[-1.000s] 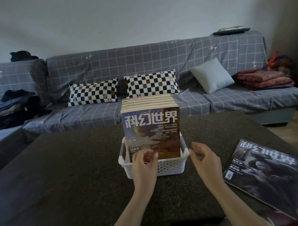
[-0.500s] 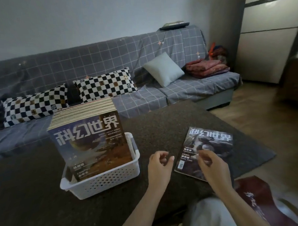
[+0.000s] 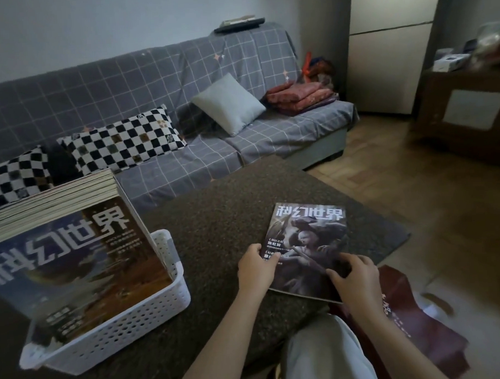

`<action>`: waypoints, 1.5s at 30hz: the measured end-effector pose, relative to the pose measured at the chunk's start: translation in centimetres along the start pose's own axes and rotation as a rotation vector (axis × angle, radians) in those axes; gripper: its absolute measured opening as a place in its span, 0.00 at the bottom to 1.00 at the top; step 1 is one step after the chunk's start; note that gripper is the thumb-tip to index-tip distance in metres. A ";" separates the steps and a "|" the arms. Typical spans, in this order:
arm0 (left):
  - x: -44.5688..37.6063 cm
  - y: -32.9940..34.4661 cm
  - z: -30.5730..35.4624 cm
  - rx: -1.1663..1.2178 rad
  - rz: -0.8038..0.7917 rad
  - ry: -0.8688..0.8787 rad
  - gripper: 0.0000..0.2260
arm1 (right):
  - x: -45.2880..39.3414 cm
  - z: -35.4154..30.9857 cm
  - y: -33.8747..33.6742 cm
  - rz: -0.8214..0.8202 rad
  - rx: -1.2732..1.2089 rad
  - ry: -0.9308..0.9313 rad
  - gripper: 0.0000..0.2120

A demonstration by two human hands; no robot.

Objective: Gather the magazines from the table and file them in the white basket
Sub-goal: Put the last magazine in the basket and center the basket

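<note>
Here we see a dark speckled table [image 3: 215, 219] before a grey checked sofa [image 3: 181, 77] with checkerboard cushions [image 3: 120, 140]. A dark magazine [image 3: 308, 244] lies flat near the table's right corner; our left hand [image 3: 256, 270] pinches its left edge, our right hand [image 3: 355, 276] presses curled fingers on its cover. The white basket [image 3: 129, 329], packed with upright magazines [image 3: 68, 254], sits at left.
</note>
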State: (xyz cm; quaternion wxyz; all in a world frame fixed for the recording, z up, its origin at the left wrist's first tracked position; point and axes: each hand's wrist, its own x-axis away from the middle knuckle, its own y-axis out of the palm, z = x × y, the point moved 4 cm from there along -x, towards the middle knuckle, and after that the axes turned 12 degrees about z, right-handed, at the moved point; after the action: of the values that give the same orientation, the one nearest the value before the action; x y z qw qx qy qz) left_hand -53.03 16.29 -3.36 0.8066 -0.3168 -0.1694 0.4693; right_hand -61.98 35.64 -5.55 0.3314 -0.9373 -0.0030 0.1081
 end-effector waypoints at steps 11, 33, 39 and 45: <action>1.7 -1.5 -0.3 0.258 -0.123 -0.039 0.15 | 0.0 0.7 -1.6 -0.006 -0.262 0.253 0.22; 5.4 -24.4 -5.3 0.628 0.449 0.172 0.04 | 7.0 -18.7 -0.9 -0.528 -0.896 0.010 0.18; 5.5 -28.8 -9.3 0.696 0.519 0.141 0.09 | 9.6 -23.5 2.7 -0.623 -0.875 -0.114 0.16; 4.8 -31.7 -12.6 0.617 0.606 0.119 0.14 | 11.3 -26.8 5.8 -0.631 -0.836 -0.197 0.15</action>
State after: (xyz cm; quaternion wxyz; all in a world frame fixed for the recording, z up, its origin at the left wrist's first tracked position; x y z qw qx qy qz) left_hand -22.87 4.65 8.40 0.6977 -0.1231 0.1262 0.6943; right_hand -45.80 15.37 8.87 -0.0559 -0.9283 -0.3586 0.0804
